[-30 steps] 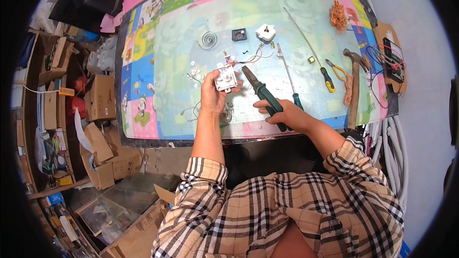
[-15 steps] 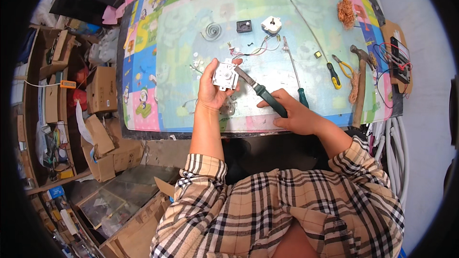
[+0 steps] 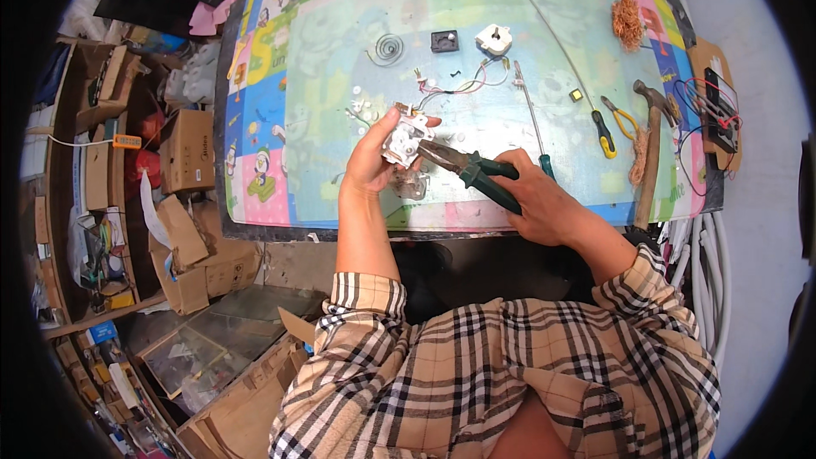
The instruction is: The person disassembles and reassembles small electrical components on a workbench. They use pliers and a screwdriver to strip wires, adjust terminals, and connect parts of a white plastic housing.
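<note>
My left hand (image 3: 372, 153) grips a small white plastic mechanism (image 3: 406, 138), tilted, with fingers around its edges. My right hand (image 3: 535, 202) holds green-handled pliers (image 3: 476, 172), their jaws at the lower right side of the white part. Behind the part lie thin coloured wires (image 3: 459, 89), a white round-cornered component (image 3: 493, 39), a small black square piece (image 3: 444, 41) and a metal spiral (image 3: 388, 49). A clear plastic piece (image 3: 410, 187) lies just below it, partly covered.
The patterned mat (image 3: 323, 204) also carries two long screwdrivers (image 3: 603, 132), yellow pliers (image 3: 620, 117), a hammer (image 3: 648, 161) and copper wire (image 3: 627, 19). A meter with leads (image 3: 721, 110) is at the right. Cardboard boxes (image 3: 185, 150) and crowded shelving stand at the left.
The pliers have moved left and swung onto the white part, their handles now spread in my right hand. My left hand has turned the part so it tilts differently.
</note>
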Demonstrator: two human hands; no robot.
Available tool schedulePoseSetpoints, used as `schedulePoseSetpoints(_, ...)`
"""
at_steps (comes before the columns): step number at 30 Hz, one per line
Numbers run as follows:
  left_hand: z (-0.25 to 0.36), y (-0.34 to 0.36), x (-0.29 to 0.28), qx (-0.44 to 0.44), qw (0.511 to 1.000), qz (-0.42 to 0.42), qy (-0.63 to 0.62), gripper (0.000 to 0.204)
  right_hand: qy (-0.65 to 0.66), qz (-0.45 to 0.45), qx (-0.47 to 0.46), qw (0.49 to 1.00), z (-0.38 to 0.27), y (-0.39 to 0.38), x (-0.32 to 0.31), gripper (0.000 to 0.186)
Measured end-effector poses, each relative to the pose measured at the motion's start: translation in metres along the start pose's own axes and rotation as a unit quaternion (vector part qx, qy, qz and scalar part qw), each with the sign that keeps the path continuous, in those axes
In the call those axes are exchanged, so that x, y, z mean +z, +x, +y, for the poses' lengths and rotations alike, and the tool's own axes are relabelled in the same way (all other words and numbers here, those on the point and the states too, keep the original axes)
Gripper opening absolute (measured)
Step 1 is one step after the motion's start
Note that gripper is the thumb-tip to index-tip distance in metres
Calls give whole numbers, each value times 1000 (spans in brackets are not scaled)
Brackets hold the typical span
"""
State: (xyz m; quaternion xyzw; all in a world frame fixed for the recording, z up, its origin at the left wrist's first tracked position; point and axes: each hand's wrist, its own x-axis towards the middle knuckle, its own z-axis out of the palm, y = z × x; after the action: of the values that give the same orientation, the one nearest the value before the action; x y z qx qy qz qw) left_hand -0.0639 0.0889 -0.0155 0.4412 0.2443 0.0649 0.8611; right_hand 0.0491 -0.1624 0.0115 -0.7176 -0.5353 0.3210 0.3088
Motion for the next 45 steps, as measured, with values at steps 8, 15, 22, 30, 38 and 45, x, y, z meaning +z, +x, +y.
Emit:
schedulePoseSetpoints(8, 7, -8, -5, -55, 989, -112, 80, 60, -56, 9, -50, 997, 6, -1, 0, 52)
schedulePoseSetpoints(15, 7, -6, -8, -68, 984, -157, 53, 60, -67, -7, -31, 997, 9, 1, 2, 48)
schedulePoseSetpoints(22, 2, -5, 2, -111, 990, -66, 66, 53, -18, 69, 21, 997, 16, 3, 14, 57)
schedulePoseSetpoints(30, -15, 6, 3, -129, 991, 0, 39, 46, -133, 26, 71, 988, 37, 17, 30, 39)
schedulePoseSetpoints(38, -37, 22, 6, -161, 981, 96, 47, 42, -192, 84, 69, 975, 59, 19, 46, 30)
schedulePoseSetpoints(45, -56, 32, 3, -147, 976, 121, 109, 38, -264, 136, 52, 953, 66, 14, 52, 25)
